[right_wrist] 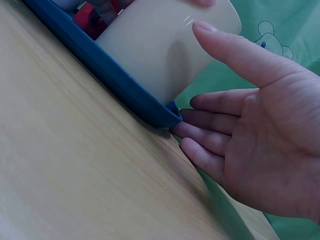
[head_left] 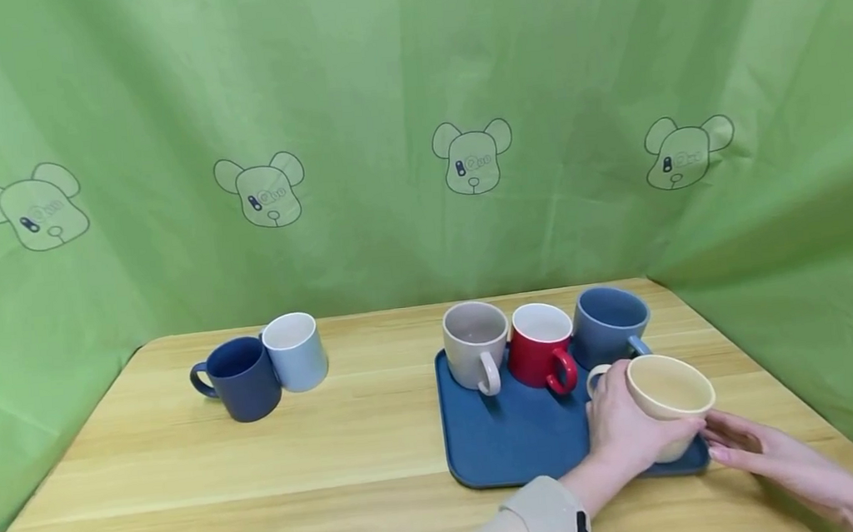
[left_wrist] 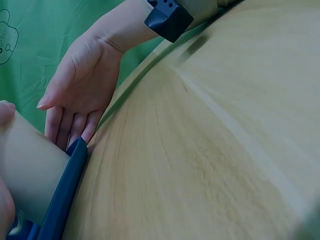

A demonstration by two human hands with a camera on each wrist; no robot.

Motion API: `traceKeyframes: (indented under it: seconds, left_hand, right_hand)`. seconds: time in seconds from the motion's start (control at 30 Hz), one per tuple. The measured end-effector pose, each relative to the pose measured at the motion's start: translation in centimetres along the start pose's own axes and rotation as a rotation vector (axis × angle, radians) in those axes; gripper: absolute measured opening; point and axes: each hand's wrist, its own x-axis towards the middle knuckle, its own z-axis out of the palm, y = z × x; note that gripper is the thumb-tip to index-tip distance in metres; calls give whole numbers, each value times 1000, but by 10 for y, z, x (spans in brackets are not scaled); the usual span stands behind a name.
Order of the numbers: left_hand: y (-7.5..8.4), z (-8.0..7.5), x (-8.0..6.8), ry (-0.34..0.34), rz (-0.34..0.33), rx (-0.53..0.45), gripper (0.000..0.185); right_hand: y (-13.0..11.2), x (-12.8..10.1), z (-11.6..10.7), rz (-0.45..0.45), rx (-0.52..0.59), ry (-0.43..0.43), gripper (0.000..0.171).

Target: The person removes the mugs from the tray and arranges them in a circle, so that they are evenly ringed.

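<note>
A cream mug (head_left: 670, 393) stands upright at the front right corner of a blue tray (head_left: 508, 443). My left hand (head_left: 620, 426) grips the mug's side from the left, fingers curled round it. I cannot tell whether the mug's base touches the tray. My right hand (head_left: 757, 449) lies open on the table, its fingertips against the tray's right corner (right_wrist: 165, 117). In the right wrist view the straight thumb (right_wrist: 235, 55) is close to the cream mug (right_wrist: 165, 50). The left wrist view shows the cream mug (left_wrist: 25, 165), the tray rim (left_wrist: 65, 190) and the right hand (left_wrist: 75, 95).
At the tray's back stand a grey mug (head_left: 475, 341), a red mug (head_left: 542, 349) and a blue-grey mug (head_left: 610, 322). A navy mug (head_left: 241, 389) and a light blue mug (head_left: 296, 351) stand together on the wooden table (head_left: 263, 479), left. Green cloth hangs behind and beside.
</note>
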Motion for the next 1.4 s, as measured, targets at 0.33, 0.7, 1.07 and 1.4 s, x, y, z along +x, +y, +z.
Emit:
traceKeyframes:
  seconds: [0.33, 0.7, 1.07, 1.4]
  left_hand:
    - [1, -2, -4, 67, -39, -104, 75]
    - [1, -2, -7, 81, 46, -13, 78]
    - [0, 5, -14, 113, 108, 93, 93]
    - [2, 9, -12, 160, 94, 93, 84]
  right_hand:
    - [0, 1, 1, 6, 37, -6, 49]
    - [0, 2, -2, 36, 66, -39, 57]
    - [0, -1, -3, 131, -59, 21, 59]
    - [-3, 0, -2, 140, -41, 22, 60]
